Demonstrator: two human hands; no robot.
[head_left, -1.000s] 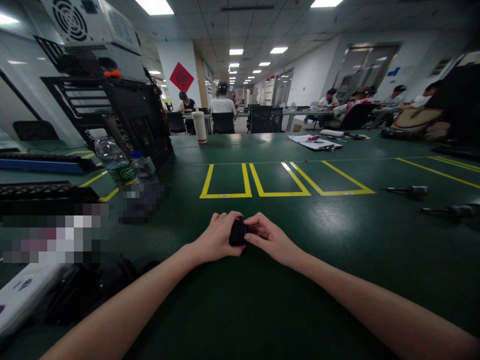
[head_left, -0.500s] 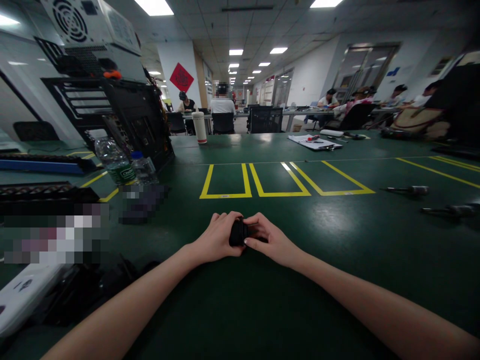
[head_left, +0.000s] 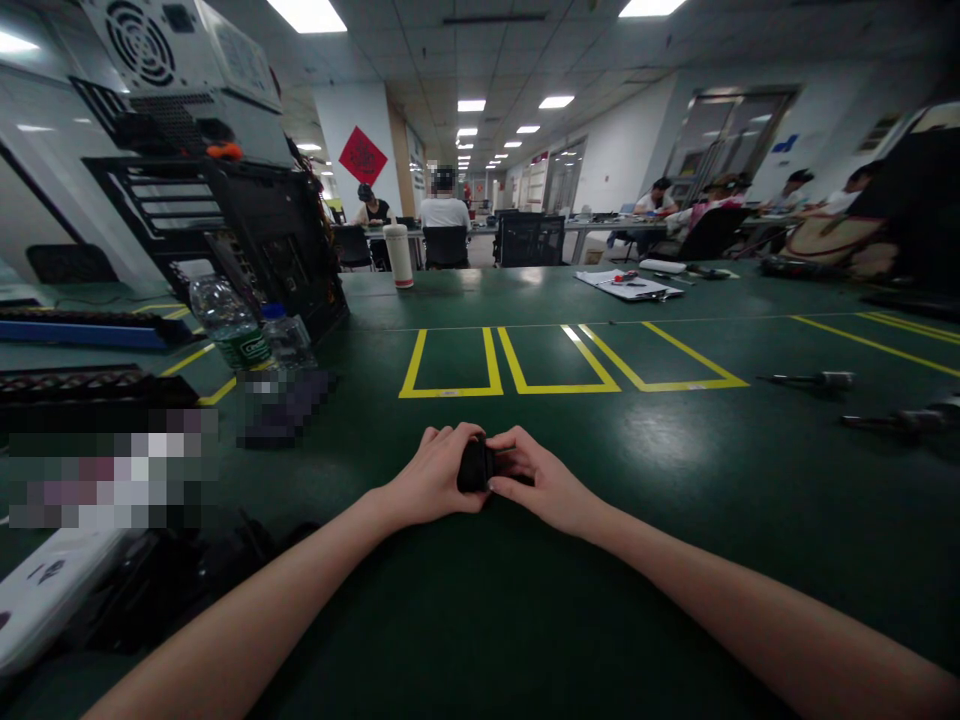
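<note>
Between my two hands is a small black rounded object (head_left: 474,467), its kind too dark to make out. My left hand (head_left: 433,476) wraps round it from the left, fingers over the far side and thumb along the near side. From the right, my right hand (head_left: 546,482) pinches its right end with thumb and fingertips. Both hands are low over the green tabletop (head_left: 480,600), near its front. The fingers cover much of the object.
Yellow tape outlines (head_left: 450,393) mark the table ahead. Two screwdriver-like tools (head_left: 825,381) lie at right. A clipboard (head_left: 626,288) and a white cup (head_left: 399,256) stand farther back. At left are plastic bottles (head_left: 232,320), a computer case (head_left: 277,240) and a white power strip (head_left: 56,580).
Hardly anything differs. Both hands keep their grip on the black object in the same place, and the view shifts very slightly.
</note>
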